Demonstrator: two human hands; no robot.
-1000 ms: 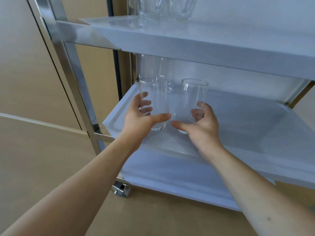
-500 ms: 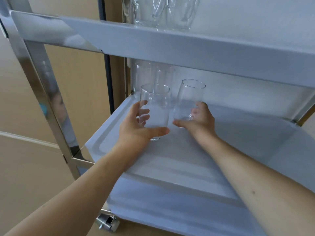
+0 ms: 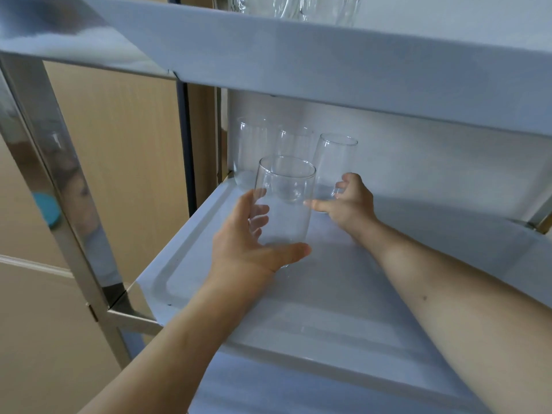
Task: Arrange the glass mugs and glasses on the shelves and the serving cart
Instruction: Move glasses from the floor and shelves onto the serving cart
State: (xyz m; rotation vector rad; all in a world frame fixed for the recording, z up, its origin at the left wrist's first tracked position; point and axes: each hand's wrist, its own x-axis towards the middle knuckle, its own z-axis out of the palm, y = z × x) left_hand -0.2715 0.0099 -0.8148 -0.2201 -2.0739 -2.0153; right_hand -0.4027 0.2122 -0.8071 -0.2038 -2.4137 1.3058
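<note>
Setting 2 tumblers down on the middle tray [image 3: 185, 273] of the serving cart is the step in hand, and it calls for care, since both are clear, thin-walled and easy to knock together. The left hand [image 3: 245, 237] curls round the lower body of the near glass [image 3: 283, 204], thumb across the front near its base and fingers wrapped behind; this glass seems to hover just above the tray's floor, though whether its base touches cannot be told. The right hand [image 3: 352, 201] grips the far glass [image 3: 333, 165] low down, thumb stretched toward the near glass and fingers bent round the far side; this one leans slightly and sits deeper over the tray, close beside 2 standing glasses [image 3: 254, 150] parked in the tray's back left corner. Further glassware [image 3: 298, 7] stands on the shelf above the tray. To do this well, the person would probably lower the far glass first, squaring it upright before its base meets the tray, and place it next to the standing pair without a clink. The near glass could then go down in front of that row, with a gap kept between rims. Each grip should loosen only once the base sits flat, and the fingers should slide away sideways, because a hand lifted straight up risks striking the shelf above.
</note>
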